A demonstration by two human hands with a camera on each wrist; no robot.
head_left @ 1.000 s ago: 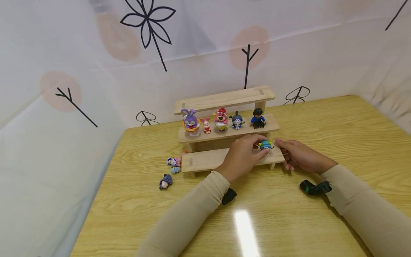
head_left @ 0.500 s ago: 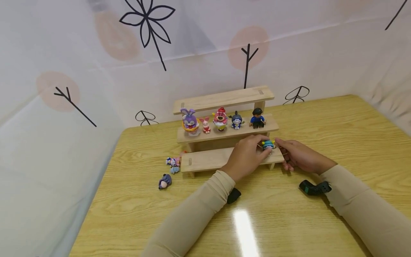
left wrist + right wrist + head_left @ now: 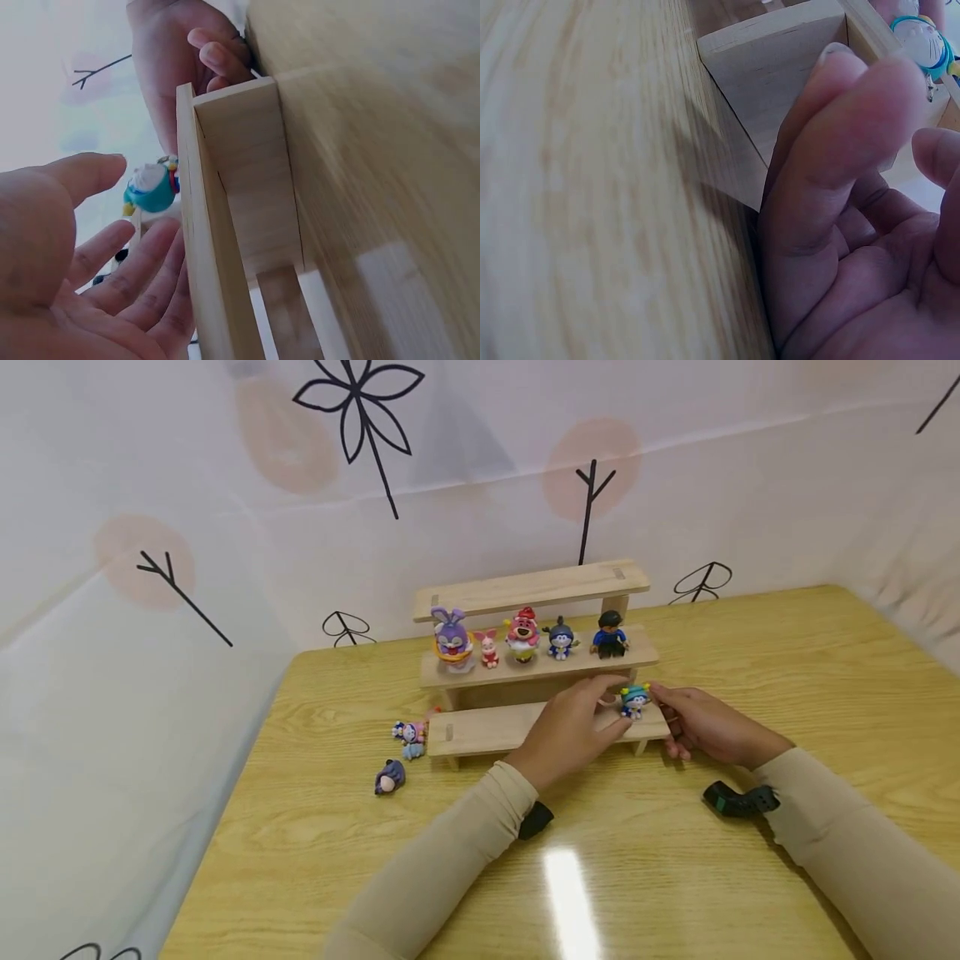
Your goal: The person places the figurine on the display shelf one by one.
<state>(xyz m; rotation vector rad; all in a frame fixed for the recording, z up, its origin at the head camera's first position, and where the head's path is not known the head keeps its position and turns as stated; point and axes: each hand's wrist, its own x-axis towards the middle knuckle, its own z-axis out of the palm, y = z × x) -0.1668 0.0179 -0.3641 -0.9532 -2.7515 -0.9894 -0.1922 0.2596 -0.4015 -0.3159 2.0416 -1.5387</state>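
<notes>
On the lowest board of the wooden stepped shelf (image 3: 480,731), near its right end, sits a small figurine with a teal hat and yellow horns (image 3: 633,702). My left hand (image 3: 573,722) is around its left side, thumb in front and fingers behind. In the left wrist view, the thumb and fingers (image 3: 124,281) of that hand are spread, with a gap to the figurine (image 3: 152,187). My right hand (image 3: 701,722) is at the shelf's right end, its fingers loosely bent (image 3: 840,150) with nothing between them; whether it touches the board is unclear.
The middle board carries a purple rabbit figurine (image 3: 452,639), a piglet (image 3: 488,649), a pink bear (image 3: 522,635), a dark-haired figurine (image 3: 560,641) and a figure in blue (image 3: 611,635). Left of the shelf lie small figurines (image 3: 410,732) and a grey-purple one (image 3: 389,777) on the table (image 3: 300,860).
The teal-hatted figurine has shifted slightly right along the lowest board and more of it shows. My left hand's fingers have parted from it. The right hand has stayed at the shelf's end.
</notes>
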